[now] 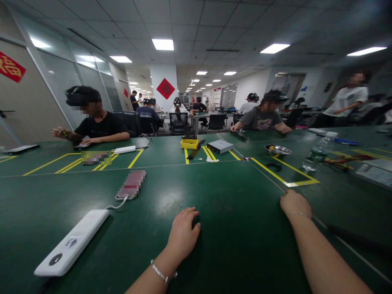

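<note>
My left hand (183, 230) rests on the green tabletop (232, 212), thumb apart from the loosely bent fingers, nothing in its grasp. Further right, my right hand (295, 202) lies on the table near a corner of yellow tape (288, 184). Its fingers are curled in, their tips mostly hidden, and no object shows in it. Left of my left hand is a long white power bank (73, 243). A white cable (118, 205) runs from it to a phone (131, 185). Beyond my right hand lies a black curved piece (274, 167).
Across the table are a yellow bin (189, 143), a grey metal box (219, 146), a metal bowl (278, 150) and a water bottle (319, 153). Cables (343, 163) and a grey unit (375, 173) lie at right. Two headset-wearing people (101, 128) sit opposite.
</note>
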Demonstrator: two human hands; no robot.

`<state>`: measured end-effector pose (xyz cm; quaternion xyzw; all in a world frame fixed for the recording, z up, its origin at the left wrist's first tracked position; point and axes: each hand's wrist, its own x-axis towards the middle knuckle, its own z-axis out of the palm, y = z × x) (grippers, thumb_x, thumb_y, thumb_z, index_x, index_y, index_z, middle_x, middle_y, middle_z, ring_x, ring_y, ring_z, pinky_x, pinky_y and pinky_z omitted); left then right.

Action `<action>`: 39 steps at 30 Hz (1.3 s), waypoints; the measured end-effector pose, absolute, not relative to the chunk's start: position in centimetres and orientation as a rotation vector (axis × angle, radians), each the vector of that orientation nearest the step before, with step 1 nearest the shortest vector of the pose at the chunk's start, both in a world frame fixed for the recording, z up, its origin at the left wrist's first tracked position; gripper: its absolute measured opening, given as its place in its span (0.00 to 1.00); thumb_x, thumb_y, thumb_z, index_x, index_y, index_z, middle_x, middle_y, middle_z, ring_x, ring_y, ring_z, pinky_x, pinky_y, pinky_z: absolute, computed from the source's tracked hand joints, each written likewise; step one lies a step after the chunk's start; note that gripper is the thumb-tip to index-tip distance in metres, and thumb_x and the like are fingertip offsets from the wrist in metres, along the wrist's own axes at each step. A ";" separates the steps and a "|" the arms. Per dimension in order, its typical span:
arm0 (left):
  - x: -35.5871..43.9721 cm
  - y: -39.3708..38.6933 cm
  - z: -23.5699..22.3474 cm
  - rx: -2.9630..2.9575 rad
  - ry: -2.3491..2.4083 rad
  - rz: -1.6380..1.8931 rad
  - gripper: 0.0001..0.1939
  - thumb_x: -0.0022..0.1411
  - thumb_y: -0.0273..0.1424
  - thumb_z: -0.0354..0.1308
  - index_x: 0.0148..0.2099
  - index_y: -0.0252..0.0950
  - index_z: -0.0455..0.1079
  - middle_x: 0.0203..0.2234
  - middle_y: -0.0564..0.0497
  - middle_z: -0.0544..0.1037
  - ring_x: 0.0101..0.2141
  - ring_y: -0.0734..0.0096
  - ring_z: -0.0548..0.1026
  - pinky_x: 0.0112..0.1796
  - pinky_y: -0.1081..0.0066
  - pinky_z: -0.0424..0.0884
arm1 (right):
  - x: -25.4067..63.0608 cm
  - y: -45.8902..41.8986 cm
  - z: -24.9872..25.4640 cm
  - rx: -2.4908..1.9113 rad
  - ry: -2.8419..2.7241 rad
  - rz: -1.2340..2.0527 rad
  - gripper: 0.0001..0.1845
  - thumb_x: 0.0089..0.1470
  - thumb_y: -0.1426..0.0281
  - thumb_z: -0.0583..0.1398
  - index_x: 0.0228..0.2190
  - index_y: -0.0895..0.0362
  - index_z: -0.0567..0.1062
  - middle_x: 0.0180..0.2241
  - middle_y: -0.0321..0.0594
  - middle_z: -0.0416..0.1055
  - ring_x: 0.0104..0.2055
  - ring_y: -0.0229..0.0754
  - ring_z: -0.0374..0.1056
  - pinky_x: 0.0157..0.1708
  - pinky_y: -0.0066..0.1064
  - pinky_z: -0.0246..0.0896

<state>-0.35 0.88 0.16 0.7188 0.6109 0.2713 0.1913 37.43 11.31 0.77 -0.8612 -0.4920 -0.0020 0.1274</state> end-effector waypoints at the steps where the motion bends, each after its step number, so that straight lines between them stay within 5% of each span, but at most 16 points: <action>1: -0.3 0.9 0.2 2.025 1.716 0.761 0.18 0.53 0.30 0.50 0.47 0.37 0.68 0.51 0.47 0.68 0.52 0.61 0.63 0.53 0.60 0.54 | 37.4 11.3 0.8 -2.507 -1.424 -0.024 0.20 0.50 0.67 0.49 0.40 0.65 0.70 0.37 0.58 0.69 0.38 0.55 0.67 0.33 0.41 0.62; 13: -0.2 0.9 0.5 2.033 1.731 0.731 0.18 0.53 0.30 0.50 0.47 0.37 0.68 0.51 0.47 0.68 0.52 0.63 0.62 0.53 0.62 0.54 | 36.7 10.9 1.4 -2.496 -1.514 -0.098 0.20 0.50 0.71 0.47 0.35 0.63 0.75 0.37 0.57 0.67 0.40 0.56 0.66 0.33 0.39 0.61; 18: -0.2 1.0 0.3 2.028 1.718 0.764 0.18 0.52 0.30 0.51 0.47 0.37 0.68 0.50 0.47 0.69 0.51 0.62 0.63 0.53 0.62 0.55 | 33.5 11.1 2.6 -2.256 -1.593 -0.052 0.17 0.50 0.68 0.49 0.32 0.60 0.76 0.37 0.52 0.68 0.38 0.48 0.66 0.37 0.37 0.59; 27: 0.4 0.5 0.2 1.855 1.598 0.914 0.20 0.48 0.34 0.58 0.45 0.37 0.63 0.37 0.48 0.74 0.40 0.64 0.71 0.42 0.66 0.64 | 17.2 6.3 2.2 -1.321 -1.691 1.176 0.03 0.41 0.70 0.58 0.23 0.57 0.71 0.22 0.35 0.70 0.27 0.38 0.65 0.31 0.30 0.59; 30: 0.7 0.2 0.5 1.802 1.580 0.889 0.12 0.50 0.32 0.55 0.40 0.38 0.62 0.30 0.52 0.75 0.31 0.68 0.73 0.32 0.71 0.64 | 13.9 4.4 1.2 -1.153 -1.683 1.347 0.03 0.39 0.72 0.59 0.22 0.57 0.69 0.23 0.35 0.70 0.27 0.37 0.65 0.29 0.29 0.59; 34: 0.4 0.5 0.3 1.745 1.555 0.979 0.04 0.55 0.31 0.50 0.34 0.38 0.62 0.24 0.54 0.73 0.27 0.71 0.72 0.29 0.72 0.63 | 15.1 5.0 1.8 -1.215 -1.884 1.091 0.07 0.44 0.68 0.58 0.28 0.57 0.72 0.28 0.38 0.71 0.31 0.39 0.65 0.32 0.31 0.60; 39: -0.1 1.4 -0.4 1.516 1.452 1.082 0.09 0.56 0.31 0.48 0.40 0.36 0.62 0.34 0.47 0.76 0.32 0.69 0.74 0.35 0.69 0.67 | 24.9 9.3 2.6 -1.748 -1.950 0.025 0.18 0.50 0.68 0.52 0.42 0.58 0.70 0.48 0.50 0.63 0.52 0.51 0.55 0.51 0.44 0.48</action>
